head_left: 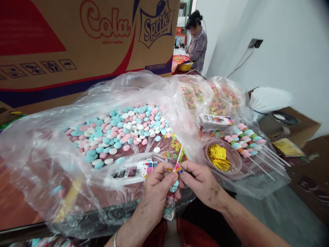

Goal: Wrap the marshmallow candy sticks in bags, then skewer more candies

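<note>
Pinched together at the fingertips, the left hand (159,185) and the right hand (200,178) are both closed on the candy stick (174,187), gripping it at the neck where the bare white stick (180,153) leaves the clear wrapper. The stick points up and away, while the wrapped candies, a pale blue one among them, hang below the fingers toward the person's lap, in front of the near edge of the table (15,206). A bit of shiny, colourful material shows between the fingertips; its exact shape is hidden. A band (115,238) circles the left wrist. Just beyond the left hand lies a stack of printed cards (133,171), and past it pink, white and blue candies (123,128) spread over a clear plastic sheet (41,137). Small ring candies (176,145) lie just beyond the fingertips. Near the right hand sits a round clear tub (238,168) holding gold ties (218,157), with a second card stack (217,120) behind it and a row of candy skewers (244,140) to its right, their white sticks pointing toward the near right. A large carton (108,68) stands at the back left; farther off, a co-worker (199,48) bends over a yellow bowl (185,67).
</note>
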{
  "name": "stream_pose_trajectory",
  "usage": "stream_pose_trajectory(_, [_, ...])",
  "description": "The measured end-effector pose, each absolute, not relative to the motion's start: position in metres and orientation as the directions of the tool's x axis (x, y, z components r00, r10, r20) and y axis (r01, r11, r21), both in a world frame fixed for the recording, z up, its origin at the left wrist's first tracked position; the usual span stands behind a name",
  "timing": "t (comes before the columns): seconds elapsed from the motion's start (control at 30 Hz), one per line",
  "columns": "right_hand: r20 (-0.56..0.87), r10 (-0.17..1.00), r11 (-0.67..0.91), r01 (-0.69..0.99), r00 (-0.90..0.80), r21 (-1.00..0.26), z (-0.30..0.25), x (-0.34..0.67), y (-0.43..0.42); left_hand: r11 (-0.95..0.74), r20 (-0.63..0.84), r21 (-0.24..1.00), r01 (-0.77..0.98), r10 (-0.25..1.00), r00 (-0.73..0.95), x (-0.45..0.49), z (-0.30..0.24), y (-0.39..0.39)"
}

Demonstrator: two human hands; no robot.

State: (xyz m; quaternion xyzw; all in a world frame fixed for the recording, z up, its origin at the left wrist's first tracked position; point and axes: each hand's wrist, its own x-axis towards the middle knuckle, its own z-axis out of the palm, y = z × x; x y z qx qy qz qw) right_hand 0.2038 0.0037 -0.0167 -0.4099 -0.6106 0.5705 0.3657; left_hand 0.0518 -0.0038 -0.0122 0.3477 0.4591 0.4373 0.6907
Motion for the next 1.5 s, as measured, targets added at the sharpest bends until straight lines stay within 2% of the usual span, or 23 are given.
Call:
stream_pose_trajectory(0.07, [-0.019, 0.926, 0.038, 0.143, -0.377, -0.989, -0.017, 0.203, 0.003, 0.354, -0.322, 0.894, -0.276, 0.934, 0.155, 0.052, -0.013, -0.003])
stream_pose_trajectory(0.13, [0.066, 0.943, 0.178, 0.326, -0.327, -0.929, -0.018, 0.202, 0.001, 0.349, -0.325, 0.895, -0.278, 0.937, 0.129, 0.051, -0.014, -0.002])
stream_pose_trajectory(0.2, [0.268, 0.913, 0.4, 0.55, -0.307, -0.733, -0.02, 0.201, 0.001, 0.361, -0.337, 0.888, -0.285, 0.933, 0.129, 0.052, -0.015, 0.0])
stream_pose_trajectory(0.27, [0.48, 0.781, 0.608, 0.666, -0.4, -0.433, -0.022, 0.201, 0.002, 0.384, -0.36, 0.877, -0.288, 0.923, 0.136, 0.052, -0.017, 0.002])
stream_pose_trajectory(0.33, [0.583, 0.605, 0.746, 0.642, -0.542, -0.178, -0.023, 0.203, 0.006, 0.435, -0.409, 0.852, -0.289, 0.9, 0.15, 0.051, -0.018, 0.005])
stream_pose_trajectory(0.4, [0.605, 0.458, 0.841, 0.538, -0.651, -0.057, -0.022, 0.208, 0.012, 0.507, -0.467, 0.815, -0.28, 0.861, 0.201, 0.049, -0.019, 0.007])
stream_pose_trajectory(0.47, [0.575, 0.379, 0.898, 0.437, -0.725, -0.041, -0.019, 0.215, 0.018, 0.586, -0.518, 0.772, -0.244, 0.804, 0.293, 0.046, -0.019, 0.008])
stream_pose_trajectory(0.6, [0.417, 0.359, 0.932, 0.346, -0.835, -0.11, -0.012, 0.225, 0.025, 0.678, -0.57, 0.72, -0.148, 0.699, 0.432, 0.038, -0.015, 0.012])
stream_pose_trajectory(0.73, [0.385, 0.248, 0.968, 0.245, -0.889, -0.057, -0.005, 0.228, 0.023, 0.708, -0.564, 0.707, 0.0, 0.564, 0.603, 0.032, -0.014, 0.014])
stream_pose_trajectory(0.8, [0.363, 0.199, 0.98, 0.188, -0.91, -0.065, -0.004, 0.229, 0.022, 0.72, -0.58, 0.691, 0.066, 0.498, 0.645, 0.03, -0.015, 0.016])
stream_pose_trajectory(0.93, [0.297, 0.197, 0.978, 0.166, -0.934, -0.125, -0.003, 0.231, 0.02, 0.771, -0.649, 0.617, 0.16, 0.383, 0.657, 0.029, -0.018, 0.017])
stream_pose_trajectory(1.07, [0.281, 0.252, 0.967, 0.229, -0.926, -0.114, -0.004, 0.231, 0.012, 0.713, -0.659, 0.663, 0.23, 0.41, 0.63, 0.03, -0.012, 0.015])
stream_pose_trajectory(1.13, [0.328, 0.333, 0.94, 0.339, -0.884, -0.041, -0.007, 0.226, 0.007, 0.577, -0.654, 0.744, 0.337, 0.525, 0.545, 0.035, -0.007, 0.013])
stream_pose_trajectory(1.2, [0.398, 0.454, 0.862, 0.506, -0.797, 0.029, -0.013, 0.218, 0.005, 0.266, -0.522, 0.791, 0.55, 0.762, 0.383, 0.041, -0.003, 0.01])
stream_pose_trajectory(1.23, [0.438, 0.518, 0.805, 0.592, -0.734, 0.04, -0.017, 0.212, 0.006, 0.067, -0.371, 0.739, 0.67, 0.871, 0.322, 0.045, -0.003, 0.008])
stream_pose_trajectory(1.27, [0.474, 0.58, 0.743, 0.669, -0.663, 0.027, -0.021, 0.207, 0.009, -0.118, -0.179, 0.635, 0.763, 0.939, 0.295, 0.048, -0.004, 0.008])
stream_pose_trajectory(1.3, [0.503, 0.635, 0.682, 0.732, -0.586, -0.007, -0.025, 0.202, 0.014, -0.267, 0.028, 0.517, 0.813, 0.955, 0.296, 0.051, -0.005, 0.007])
stream_pose_trajectory(1.33, [0.525, 0.682, 0.626, 0.777, -0.508, -0.062, -0.027, 0.197, 0.019, -0.375, 0.221, 0.416, 0.829, 0.926, 0.308, 0.053, -0.007, 0.006])
stream_pose_trajectory(1.4, [0.554, 0.764, 0.527, 0.816, -0.331, -0.239, -0.027, 0.19, 0.031, -0.503, 0.536, 0.306, 0.808, 0.793, 0.29, 0.053, -0.009, 0.003])
stream_pose_trajectory(1.47, [0.502, 0.849, 0.445, 0.734, -0.165, -0.512, -0.019, 0.185, 0.037, -0.594, 0.708, 0.309, 0.743, 0.665, 0.237, 0.051, -0.01, -0.002])
stream_pose_trajectory(1.5, [0.448, 0.887, 0.408, 0.644, -0.111, -0.647, -0.013, 0.182, 0.037, -0.622, 0.708, 0.375, 0.687, 0.671, 0.221, 0.049, -0.009, -0.005])
